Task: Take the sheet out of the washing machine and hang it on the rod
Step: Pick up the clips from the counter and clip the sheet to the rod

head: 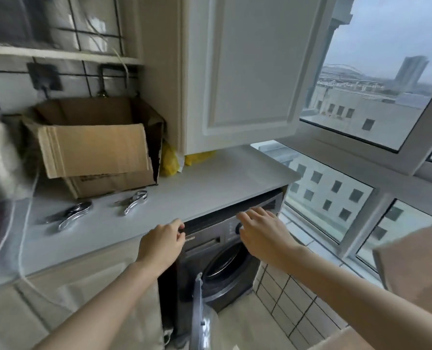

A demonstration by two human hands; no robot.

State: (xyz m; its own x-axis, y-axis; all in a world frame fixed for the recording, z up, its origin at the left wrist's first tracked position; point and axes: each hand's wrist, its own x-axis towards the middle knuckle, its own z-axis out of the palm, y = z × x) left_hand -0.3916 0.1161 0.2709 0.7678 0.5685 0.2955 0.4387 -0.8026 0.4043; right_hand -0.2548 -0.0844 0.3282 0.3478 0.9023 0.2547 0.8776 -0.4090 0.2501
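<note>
— Both reaching for dark grey front-loading washing machine (217,251), door swung open. Fingers?
— Left hand (160,245) loosely curled at countertop edge; right hand (260,229) spread near dial, holding nothing. Sheet unseen, presumably in drum.

Soft grey daylight is pouring in through the big white-framed window (376,102) on the right, and it is washing evenly over the pale grey worktop (209,183). The dark grey front-loading washing machine (225,263) is sitting in shade beneath the worktop edge. Small glints are flashing off the shiny metal clips (134,202). Wide-angle distortion is bending the window frames and the white cabinet door (250,72) outward. Motion blur is smearing the left edge and the black-grouted wall tiles (88,29) up top, while both forearms are staying fairly crisp at centre.
</note>
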